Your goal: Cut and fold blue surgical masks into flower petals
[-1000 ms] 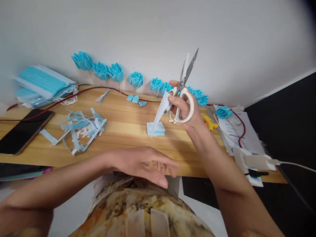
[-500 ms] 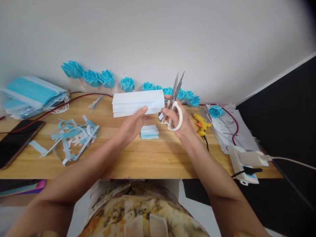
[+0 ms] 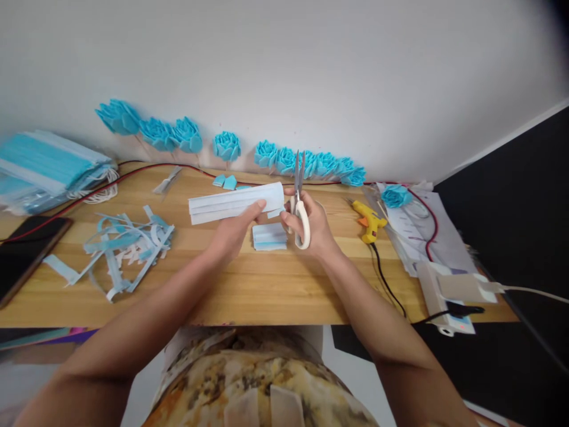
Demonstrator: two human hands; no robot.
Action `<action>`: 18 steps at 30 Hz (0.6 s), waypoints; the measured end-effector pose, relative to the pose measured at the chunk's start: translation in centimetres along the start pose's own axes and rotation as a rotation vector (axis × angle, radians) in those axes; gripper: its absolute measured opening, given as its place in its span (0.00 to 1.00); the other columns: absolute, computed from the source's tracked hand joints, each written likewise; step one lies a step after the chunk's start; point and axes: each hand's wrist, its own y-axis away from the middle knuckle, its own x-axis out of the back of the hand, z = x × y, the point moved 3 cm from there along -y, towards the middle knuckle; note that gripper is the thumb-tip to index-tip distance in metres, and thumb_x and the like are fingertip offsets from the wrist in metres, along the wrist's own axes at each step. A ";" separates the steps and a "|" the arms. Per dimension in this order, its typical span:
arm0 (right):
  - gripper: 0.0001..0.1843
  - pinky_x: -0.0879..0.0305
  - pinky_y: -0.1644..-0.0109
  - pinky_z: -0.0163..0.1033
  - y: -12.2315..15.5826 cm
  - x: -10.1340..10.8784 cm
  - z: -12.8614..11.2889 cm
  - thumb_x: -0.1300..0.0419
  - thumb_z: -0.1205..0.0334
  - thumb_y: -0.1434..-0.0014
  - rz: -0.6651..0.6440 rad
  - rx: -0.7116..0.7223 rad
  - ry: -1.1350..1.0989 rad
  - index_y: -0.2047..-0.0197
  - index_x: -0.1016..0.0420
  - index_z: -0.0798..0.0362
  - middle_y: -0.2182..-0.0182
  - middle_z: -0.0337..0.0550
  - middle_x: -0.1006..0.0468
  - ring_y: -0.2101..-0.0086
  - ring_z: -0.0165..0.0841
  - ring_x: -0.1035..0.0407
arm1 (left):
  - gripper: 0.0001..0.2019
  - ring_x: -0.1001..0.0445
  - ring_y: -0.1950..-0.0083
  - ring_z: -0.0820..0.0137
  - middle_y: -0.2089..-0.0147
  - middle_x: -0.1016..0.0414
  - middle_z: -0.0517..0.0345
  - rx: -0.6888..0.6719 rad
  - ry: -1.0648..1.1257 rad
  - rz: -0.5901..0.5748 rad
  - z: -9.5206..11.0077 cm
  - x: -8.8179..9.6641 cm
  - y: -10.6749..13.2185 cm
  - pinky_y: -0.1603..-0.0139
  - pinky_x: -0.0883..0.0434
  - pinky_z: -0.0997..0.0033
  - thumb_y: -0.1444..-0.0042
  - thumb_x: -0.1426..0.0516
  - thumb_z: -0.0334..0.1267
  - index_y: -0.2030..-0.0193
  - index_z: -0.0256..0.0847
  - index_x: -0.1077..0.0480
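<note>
My left hand pinches a long white pleated face mask sheet, thumb on top, its right end raised. In my right hand are white-handled scissors, blades pointing up toward the wall and slightly apart. A small pale blue scrap sits between the sheet's right end and my right thumb; I cannot tell whether it is attached. Below the sheet, a small stack of cut mask pieces lies on the wooden table. Behind it are small blue cut pieces.
Several blue flowers line the wall. At left are mask strips, a mask pile and a phone. To the right are a yellow glue gun, another blue flower, papers and a power strip.
The mask sheet has moved down and left and now tilts, uncovering the blue pieces behind it. The scissors have come down and left, turned more upright, with their blades closer together.
</note>
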 end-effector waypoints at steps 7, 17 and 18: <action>0.27 0.39 0.69 0.36 0.9 -0.2 -1.6 0.35 0.44 0.43 -0.115 -0.013 0.077 0.46 0.30 0.50 0.69 0.35 0.29 0.72 0.27 0.34 | 0.15 0.30 0.62 0.67 0.70 0.30 0.59 -0.168 -0.123 0.040 1.5 1.1 -0.4 0.50 0.33 0.67 0.44 0.39 0.45 0.78 0.42 0.32; 0.31 0.37 0.73 0.35 2.3 -1.3 -1.1 0.36 0.40 0.42 -0.412 -0.255 0.020 0.45 0.28 0.56 0.68 0.41 0.25 0.73 0.29 0.31 | 0.18 0.34 0.66 0.70 0.73 0.35 0.60 -0.276 0.063 0.100 2.2 2.6 -1.8 0.58 0.33 0.69 0.44 0.38 0.43 0.80 0.41 0.36; 0.32 0.38 0.74 0.35 2.2 -1.3 -1.0 0.36 0.40 0.42 -0.410 -0.265 0.024 0.45 0.28 0.56 0.69 0.42 0.25 0.74 0.29 0.31 | 0.17 0.34 0.67 0.71 0.74 0.35 0.60 -0.280 0.094 0.086 2.1 2.6 -1.9 0.59 0.33 0.70 0.44 0.37 0.43 0.79 0.41 0.36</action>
